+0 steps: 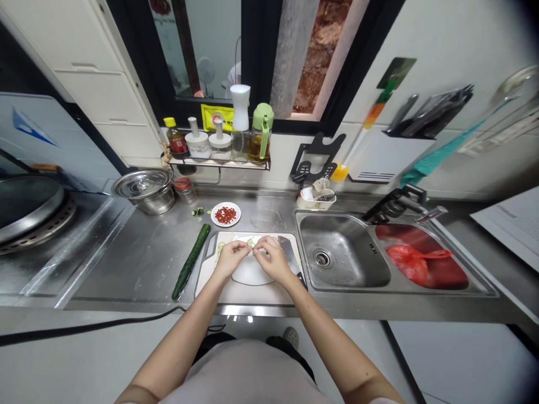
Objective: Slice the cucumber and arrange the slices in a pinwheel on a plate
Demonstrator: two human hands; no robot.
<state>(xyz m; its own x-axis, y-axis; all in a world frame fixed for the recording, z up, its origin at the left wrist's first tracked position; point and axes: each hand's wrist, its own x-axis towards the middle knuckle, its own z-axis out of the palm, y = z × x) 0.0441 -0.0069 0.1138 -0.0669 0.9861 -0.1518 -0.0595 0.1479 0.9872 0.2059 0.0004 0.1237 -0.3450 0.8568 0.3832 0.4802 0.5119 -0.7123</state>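
My left hand [234,257] and my right hand [272,257] come together over a white plate [251,276] on the cutting board [236,295]. Their fingertips pinch a small pale-green piece, which looks like a cucumber slice [251,242]. More green slices [219,251] lie at the board's left side, partly hidden by my left hand. A kitchen knife [289,255] rests along the board's right side, its dark handle toward me. Left of the board lies a long dark-green cucumber [191,261]. Behind the board stands a small white dish [226,214] holding chopped red pieces.
To the right is a steel sink [345,252] with a red plastic bag [410,264] in its second basin. A lidded steel pot [147,189] and a jar [185,191] stand at the back left. Green scraps [197,212] lie near the dish. Above hangs a condiment shelf [223,163].
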